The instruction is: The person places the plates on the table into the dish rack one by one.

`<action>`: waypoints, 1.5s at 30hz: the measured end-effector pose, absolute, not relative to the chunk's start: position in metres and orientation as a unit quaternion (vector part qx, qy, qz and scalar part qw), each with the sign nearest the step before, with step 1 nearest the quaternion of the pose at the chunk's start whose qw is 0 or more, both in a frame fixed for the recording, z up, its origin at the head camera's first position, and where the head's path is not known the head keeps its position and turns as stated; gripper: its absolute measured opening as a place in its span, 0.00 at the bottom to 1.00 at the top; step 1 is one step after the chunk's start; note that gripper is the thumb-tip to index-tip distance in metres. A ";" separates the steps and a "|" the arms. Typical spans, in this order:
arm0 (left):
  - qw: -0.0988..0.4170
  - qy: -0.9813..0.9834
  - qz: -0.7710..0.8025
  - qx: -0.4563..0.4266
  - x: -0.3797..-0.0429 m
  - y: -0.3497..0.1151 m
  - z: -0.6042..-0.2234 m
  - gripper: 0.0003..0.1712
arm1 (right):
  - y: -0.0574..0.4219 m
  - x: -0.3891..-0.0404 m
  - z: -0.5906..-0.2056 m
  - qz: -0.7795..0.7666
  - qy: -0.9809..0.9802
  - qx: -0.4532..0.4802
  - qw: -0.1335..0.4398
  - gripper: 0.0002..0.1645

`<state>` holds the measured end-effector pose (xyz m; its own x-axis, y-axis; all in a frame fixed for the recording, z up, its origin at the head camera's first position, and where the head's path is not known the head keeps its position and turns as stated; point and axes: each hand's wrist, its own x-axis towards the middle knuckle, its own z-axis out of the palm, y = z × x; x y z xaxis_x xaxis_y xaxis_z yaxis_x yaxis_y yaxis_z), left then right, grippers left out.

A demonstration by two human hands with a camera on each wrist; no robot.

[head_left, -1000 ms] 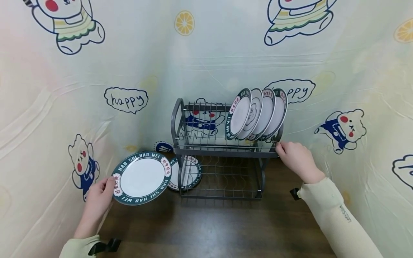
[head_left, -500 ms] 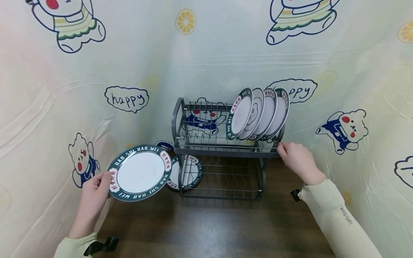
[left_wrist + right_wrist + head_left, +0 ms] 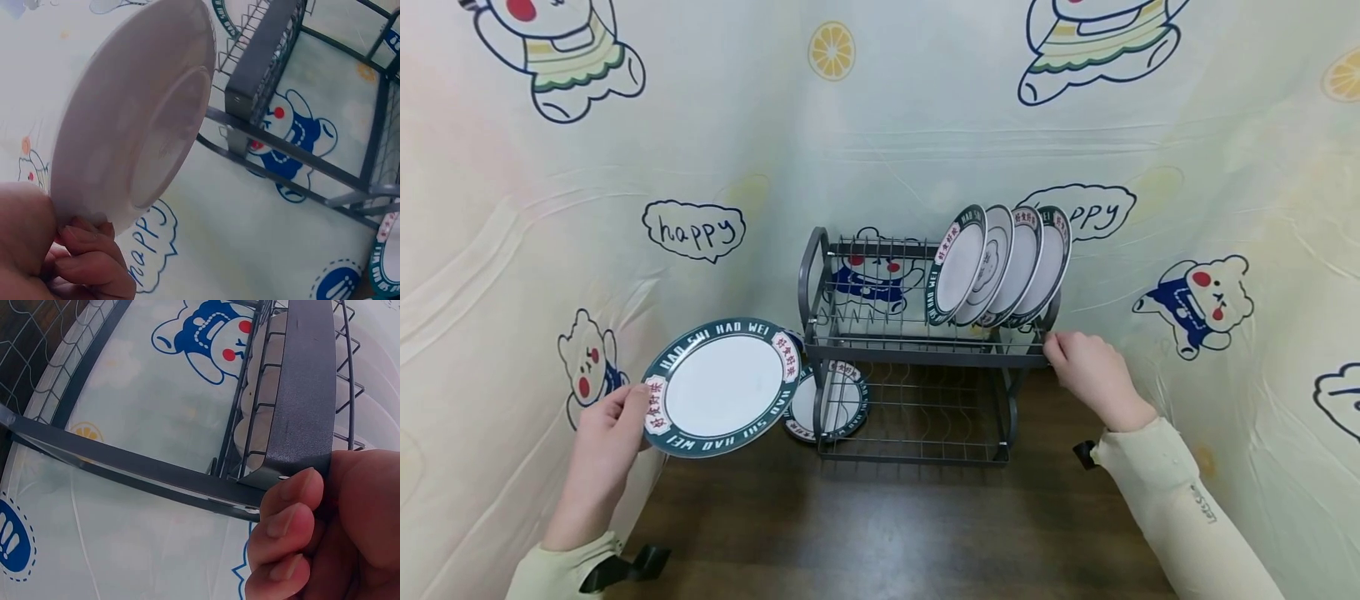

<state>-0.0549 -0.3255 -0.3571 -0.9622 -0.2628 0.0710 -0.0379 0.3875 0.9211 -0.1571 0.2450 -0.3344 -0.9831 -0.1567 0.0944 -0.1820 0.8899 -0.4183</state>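
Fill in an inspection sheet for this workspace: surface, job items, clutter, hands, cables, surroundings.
Surface: dark brown table, with a patch of glare in front of the rack.
Job items: two-tier dark rack; four plates stand tilted in the right part of its upper tier; green-rimmed held plate, off the rack; lower plate at the lower tier's left end, its support unclear.
Clutter: nothing seen.
Hands: left hand pinches the held plate's rim; right hand grips the upper tier's right end.
Cables: nothing seen.
Surroundings: pale sheeting printed with bears, orange slices and "happy" bubbles.
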 end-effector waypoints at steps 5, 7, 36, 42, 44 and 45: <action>0.097 -0.811 -0.571 0.083 -0.054 -0.324 -0.349 0.17 | 0.245 -0.157 -0.334 0.218 -0.972 0.085 0.029 0.28; 0.100 -0.807 -0.577 0.078 -0.055 -0.323 -0.346 0.17 | 0.245 -0.156 -0.334 0.217 -0.972 0.084 0.028 0.28; 0.064 -0.823 -0.564 0.025 -0.073 -0.272 -0.322 0.26 | 0.218 -0.131 -0.328 0.293 -0.922 0.006 0.253 0.34; 0.065 -0.818 -0.571 0.014 -0.078 -0.255 -0.320 0.27 | 0.200 -0.121 -0.319 0.320 -0.920 0.044 0.223 0.33; 0.061 -0.818 -0.571 0.008 -0.080 -0.250 -0.319 0.27 | 0.194 -0.118 -0.318 0.332 -0.920 0.058 0.200 0.33; 0.060 -0.818 -0.572 0.005 -0.080 -0.247 -0.319 0.27 | 0.191 -0.117 -0.318 0.339 -0.920 0.065 0.186 0.33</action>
<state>-0.0804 -0.2473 -0.3188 -0.9928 -0.0770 0.0915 0.0595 0.3453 0.9366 -0.1172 0.1909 -0.3178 -0.9224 0.0072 0.3862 -0.2450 0.7620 -0.5995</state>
